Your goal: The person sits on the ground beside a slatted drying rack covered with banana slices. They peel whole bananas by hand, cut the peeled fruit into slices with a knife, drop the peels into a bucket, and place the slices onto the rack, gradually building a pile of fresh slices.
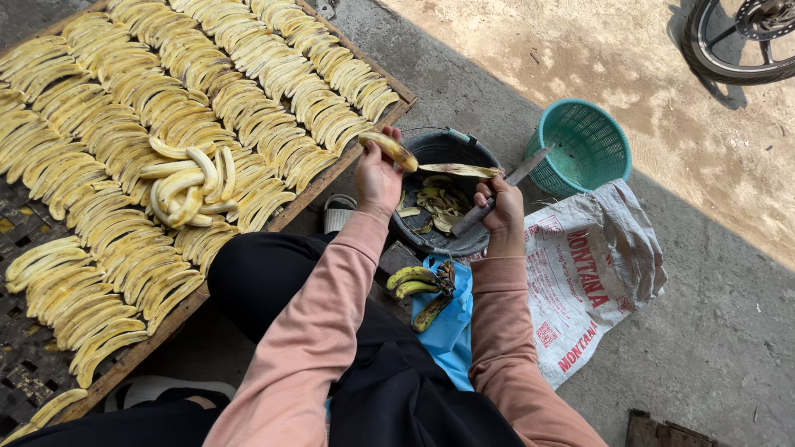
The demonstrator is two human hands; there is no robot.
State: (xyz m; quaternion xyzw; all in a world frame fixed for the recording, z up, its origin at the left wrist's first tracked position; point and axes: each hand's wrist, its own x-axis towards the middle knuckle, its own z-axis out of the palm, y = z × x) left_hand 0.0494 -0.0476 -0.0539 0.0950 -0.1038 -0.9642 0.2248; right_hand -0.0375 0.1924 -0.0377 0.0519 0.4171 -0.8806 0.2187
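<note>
Hands over black bucket (476, 153): left (377, 178) gripping banana (389, 149), right (499, 211) gripping knife (501, 190) (teal basket (584, 145) beside).

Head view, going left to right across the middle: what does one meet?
Drying rack of sliced bananas → pile of peeled bananas → left hand holding a banana → dark bucket of peels → right hand with knife → teal basket.

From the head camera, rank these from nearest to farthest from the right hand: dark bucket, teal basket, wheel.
From the right hand:
1. Dark bucket, right beside it, toward the left hand.
2. Teal basket, up and to the right.
3. Wheel, top right corner.
</note>
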